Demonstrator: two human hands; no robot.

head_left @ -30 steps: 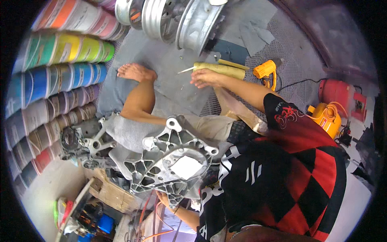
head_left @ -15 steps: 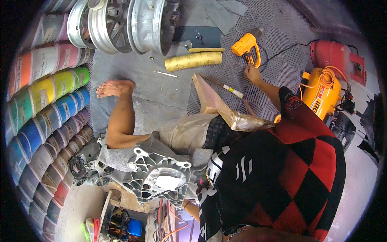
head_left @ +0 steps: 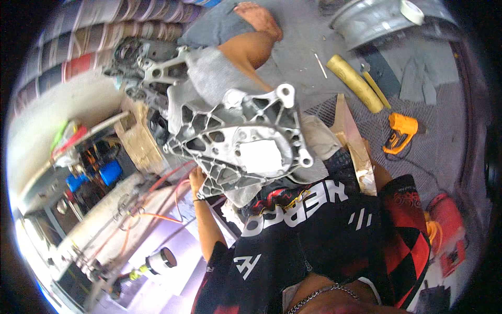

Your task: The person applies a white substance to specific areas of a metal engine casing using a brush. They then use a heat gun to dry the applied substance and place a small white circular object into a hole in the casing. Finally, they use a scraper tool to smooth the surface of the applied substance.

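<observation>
The metal casting lies across your lap in the middle of the frame, with a white patch on its face and a grey cloth under it. Your left hand is at the casting's lower left edge; its fingers are partly hidden there, so I cannot tell how far they close or whether they grip it. A dark band circles that wrist. Only a sliver of your right hand shows past the tan panel right of centre, so I cannot tell how open it is or what it holds.

A 2nd casting sits at the upper left, below rows of tubs. At the upper right, 1 wheel bears a white ring, and a yellow roll lies below it, near a thin white stick. The yellow heat gun rests at the right; a red tank is at the lower right.
</observation>
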